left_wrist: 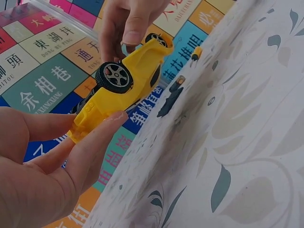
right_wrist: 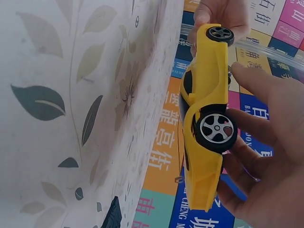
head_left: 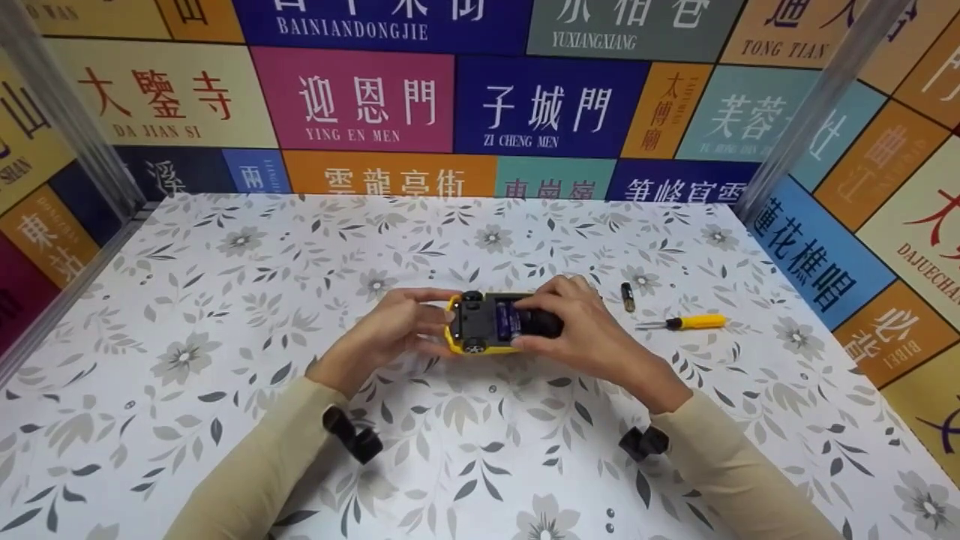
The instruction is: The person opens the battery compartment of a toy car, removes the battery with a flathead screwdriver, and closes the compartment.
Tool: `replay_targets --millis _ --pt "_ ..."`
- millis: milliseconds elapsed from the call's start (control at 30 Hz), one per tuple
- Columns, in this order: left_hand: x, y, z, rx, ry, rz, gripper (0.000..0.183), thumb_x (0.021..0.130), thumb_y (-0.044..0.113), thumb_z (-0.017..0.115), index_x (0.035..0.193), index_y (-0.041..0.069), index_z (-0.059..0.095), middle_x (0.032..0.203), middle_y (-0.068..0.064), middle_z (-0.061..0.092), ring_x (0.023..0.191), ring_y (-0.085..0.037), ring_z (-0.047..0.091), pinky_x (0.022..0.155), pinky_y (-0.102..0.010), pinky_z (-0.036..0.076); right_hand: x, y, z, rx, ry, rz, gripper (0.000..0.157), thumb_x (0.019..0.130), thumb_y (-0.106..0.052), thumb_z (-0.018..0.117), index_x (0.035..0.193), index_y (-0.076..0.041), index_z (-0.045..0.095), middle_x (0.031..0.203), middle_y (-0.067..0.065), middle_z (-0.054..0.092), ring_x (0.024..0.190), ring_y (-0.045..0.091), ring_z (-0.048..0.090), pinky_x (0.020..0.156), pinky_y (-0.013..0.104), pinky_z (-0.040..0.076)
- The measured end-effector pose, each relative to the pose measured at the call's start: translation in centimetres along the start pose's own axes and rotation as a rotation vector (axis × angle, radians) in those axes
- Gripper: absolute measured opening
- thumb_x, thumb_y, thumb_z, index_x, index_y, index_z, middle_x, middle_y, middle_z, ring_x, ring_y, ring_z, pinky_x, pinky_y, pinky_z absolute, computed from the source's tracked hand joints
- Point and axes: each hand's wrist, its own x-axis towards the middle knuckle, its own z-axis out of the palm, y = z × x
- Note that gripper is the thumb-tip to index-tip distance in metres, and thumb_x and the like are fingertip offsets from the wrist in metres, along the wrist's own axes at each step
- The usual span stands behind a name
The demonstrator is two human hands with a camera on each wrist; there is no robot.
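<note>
Head view: yellow toy car (head_left: 471, 326) is upside down btwn my hands, black underside up, long axis running L–R across me. The wrist views show it held up, clear of the counter (head_left: 420, 487). My L hand (head_left: 394, 322) has the car's L end pinched btwn thumb & fingers. R hand (head_left: 585, 326) comes in over the other end, fingers bent, tips on the underside around the open battery bay; can't tell if they're pinching smth or just pressing, b/c the hand hides most of that end.

Key relation, I'd say: the bay sits R of the car's middle, so R hand's right there & L hand's a wheel pair away, best placed to steady. Purple battery (head_left: 508, 319) shows in the bay, just L of R hand's palm, btwn index & thumb, lying crosswise to the car's length AFAICT.

Loose battery (head_left: 628, 297) lies on the counter beyond R hand, to its R; screwdriver (head_left: 697, 322) is further R, yellow handle pointing away from the car, tip towards R hand.
</note>
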Motion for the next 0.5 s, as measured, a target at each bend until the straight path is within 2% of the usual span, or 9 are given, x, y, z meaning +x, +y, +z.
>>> replay_targets --millis 267,500 --pt "0.01 0.12 0.02 0.018 0.010 -0.001 0.050 0.089 -0.004 0.057 0.138 0.005 0.058 0.120 -0.020 0.070 0.090 -0.027 0.074 0.078 -0.045 0.066 0.51 -0.02 0.09 -0.030 -0.012 0.007 0.053 0.081 -0.039 0.082 0.127 -0.017 0.070 0.116 0.007 0.059 0.107 0.025 0.044 0.091 0.040 0.041" --pt "-0.02 0.03 0.05 0.028 0.012 0.004 0.052 0.089 -0.004 0.058 0.139 0.005 0.057 0.123 -0.022 0.069 0.089 -0.027 0.075 0.078 -0.046 0.065 0.51 0.15 0.27 -0.054 -0.015 -0.032 0.050 0.083 -0.039 0.080 0.126 -0.015 0.070 0.113 0.006 0.060 0.105 0.023 0.045 0.092 0.041 0.040"
